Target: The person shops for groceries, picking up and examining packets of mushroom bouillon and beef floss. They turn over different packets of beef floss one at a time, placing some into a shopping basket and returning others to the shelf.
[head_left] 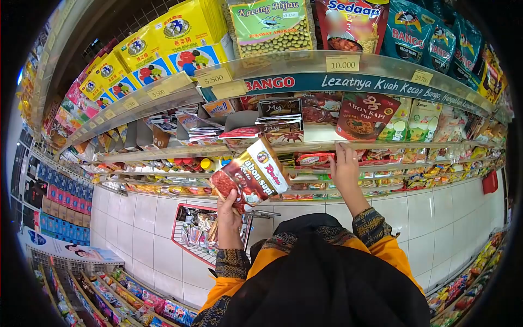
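Note:
My left hand (229, 213) grips the lower left part of a brown, white and red abon sapi pack (251, 173). Tilted, with its printed front facing up at me, the pack is held in front of the shelves. My right hand (345, 166) is empty, its fingers stretched out with the tips right at the front edge of a shelf (321, 146). Just above those fingertips stands a red Abon Sapi Top pouch (366, 116). To its left, brown packs (320, 111) stand farther back on the same shelf.
Below my left hand is a red-rimmed shopping cart (188, 231) with packets inside. Yellow agar-agar packets (175, 38), a green bean bag (271, 27) and teal Bango pouches (406, 32) fill the upper shelf. White floor tiles (381, 212) run along the aisle, with more racks (117, 297) behind.

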The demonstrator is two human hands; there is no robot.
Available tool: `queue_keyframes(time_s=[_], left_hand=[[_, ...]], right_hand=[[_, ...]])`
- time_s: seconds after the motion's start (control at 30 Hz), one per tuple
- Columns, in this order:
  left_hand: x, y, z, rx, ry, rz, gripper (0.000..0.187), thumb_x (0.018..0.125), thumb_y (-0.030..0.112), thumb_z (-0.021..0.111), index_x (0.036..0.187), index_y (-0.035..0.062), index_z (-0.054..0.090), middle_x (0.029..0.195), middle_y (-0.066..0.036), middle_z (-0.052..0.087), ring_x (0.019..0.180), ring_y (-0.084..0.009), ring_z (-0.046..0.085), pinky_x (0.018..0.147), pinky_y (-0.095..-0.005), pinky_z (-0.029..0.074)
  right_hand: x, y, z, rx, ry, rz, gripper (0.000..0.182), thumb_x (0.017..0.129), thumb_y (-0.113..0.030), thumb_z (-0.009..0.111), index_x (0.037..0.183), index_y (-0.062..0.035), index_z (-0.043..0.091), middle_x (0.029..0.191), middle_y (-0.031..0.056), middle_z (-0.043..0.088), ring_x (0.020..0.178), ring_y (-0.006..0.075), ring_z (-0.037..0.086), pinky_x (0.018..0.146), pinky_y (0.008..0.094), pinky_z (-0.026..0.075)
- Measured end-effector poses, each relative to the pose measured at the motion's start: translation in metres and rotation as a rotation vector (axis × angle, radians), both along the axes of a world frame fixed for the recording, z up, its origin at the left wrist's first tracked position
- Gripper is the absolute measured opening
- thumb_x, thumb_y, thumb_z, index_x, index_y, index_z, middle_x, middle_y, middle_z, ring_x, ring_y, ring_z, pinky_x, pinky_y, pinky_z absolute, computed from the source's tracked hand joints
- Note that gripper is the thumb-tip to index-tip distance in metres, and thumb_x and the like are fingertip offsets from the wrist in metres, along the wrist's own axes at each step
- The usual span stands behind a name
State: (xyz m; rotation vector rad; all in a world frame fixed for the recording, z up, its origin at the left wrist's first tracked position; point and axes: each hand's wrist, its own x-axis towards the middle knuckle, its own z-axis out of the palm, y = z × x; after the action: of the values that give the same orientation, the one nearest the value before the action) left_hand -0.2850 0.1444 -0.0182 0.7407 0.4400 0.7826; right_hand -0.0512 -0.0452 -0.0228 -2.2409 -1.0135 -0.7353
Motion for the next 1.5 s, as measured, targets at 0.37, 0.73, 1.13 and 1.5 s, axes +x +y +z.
queue_keyframes(time_s=[0.37, 0.73, 1.13, 1.5], left_hand=[[-0.036, -0.001, -0.017, -0.033, 0.076, 0.081, 0.037, 0.076, 0.013, 0.057, 0.11, 0.0051, 0.043, 0.102, -0.008, 0.053, 0.089, -0.0209, 0.055, 0.077, -0.035, 0.046], [-0.039, 0.002, -0.01, -0.07, 0.064, 0.075, 0.036, 0.075, 0.006, 0.056, 0.109, 0.0021, 0.044, 0.103, -0.009, 0.053, 0.09, -0.0195, 0.054, 0.079, -0.0316, 0.044], [-0.026, 0.003, -0.006, -0.073, 0.044, -0.052, 0.039, 0.075, 0.007, 0.057, 0.111, 0.0026, 0.043, 0.105, -0.008, 0.052, 0.093, -0.0191, 0.053, 0.08, -0.0321, 0.043], [-0.009, -0.013, 0.005, -0.041, -0.107, -0.151, 0.046, 0.078, 0.017, 0.054, 0.117, 0.0039, 0.035, 0.113, -0.009, 0.047, 0.101, -0.023, 0.048, 0.086, -0.0386, 0.04]], right_hand=[[-0.002, 0.0, 0.003, -0.155, -0.087, -0.032, 0.032, 0.065, -0.01, 0.056, 0.097, -0.0044, 0.051, 0.094, 0.0076, 0.047, 0.093, 0.0233, 0.043, 0.076, 0.0391, 0.034], [-0.014, 0.018, 0.01, -0.232, -0.026, -0.167, 0.027, 0.061, -0.012, 0.059, 0.087, -0.0139, 0.053, 0.09, 0.0066, 0.044, 0.09, 0.0259, 0.039, 0.075, 0.047, 0.028], [-0.018, 0.016, 0.021, -0.197, -0.043, -0.186, 0.031, 0.062, -0.013, 0.058, 0.092, -0.0091, 0.051, 0.092, 0.0059, 0.046, 0.093, 0.0261, 0.041, 0.072, 0.0503, 0.029], [0.029, 0.013, 0.056, -0.172, 0.01, -0.016, 0.031, 0.069, -0.009, 0.053, 0.1, -0.0116, 0.051, 0.095, 0.0079, 0.045, 0.085, 0.0266, 0.05, 0.07, 0.0403, 0.038]])
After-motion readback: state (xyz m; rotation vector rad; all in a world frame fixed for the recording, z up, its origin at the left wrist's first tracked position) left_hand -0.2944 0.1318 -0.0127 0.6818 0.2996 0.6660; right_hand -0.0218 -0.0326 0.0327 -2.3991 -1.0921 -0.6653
